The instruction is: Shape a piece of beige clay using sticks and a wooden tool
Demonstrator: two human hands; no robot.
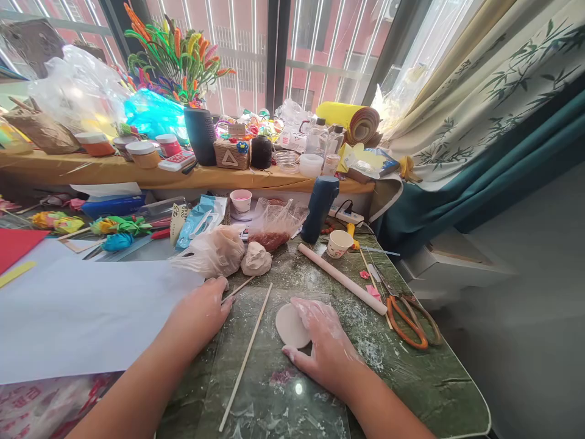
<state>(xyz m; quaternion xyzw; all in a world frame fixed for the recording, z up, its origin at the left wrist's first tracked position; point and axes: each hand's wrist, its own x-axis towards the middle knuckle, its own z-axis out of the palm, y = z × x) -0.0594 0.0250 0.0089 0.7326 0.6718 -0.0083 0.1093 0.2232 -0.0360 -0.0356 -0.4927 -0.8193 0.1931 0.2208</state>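
Note:
A flat pale disc of clay [289, 325] lies on a clear plastic sheet [274, 390] on the green marble table [411, 372]. My right hand [322, 347], dusted white, rests over the disc's right side with fingers stretched flat. On the table's left part, my left hand [203, 311] is curled, its fingertips touching a thin wooden stick [238, 288]. A longer thin stick [245, 358] runs diagonally between my hands. A lump of pale clay [256, 259] sits behind, beside a plastic bag [212, 251].
A wooden rolling pin [342, 278] lies right of the disc, with orange-handled scissors [409, 320] beyond it. A paper cup [339, 243], a dark bottle [319, 209] and a white paper sheet [77, 311] are nearby. The cluttered shelf [137, 174] stands behind.

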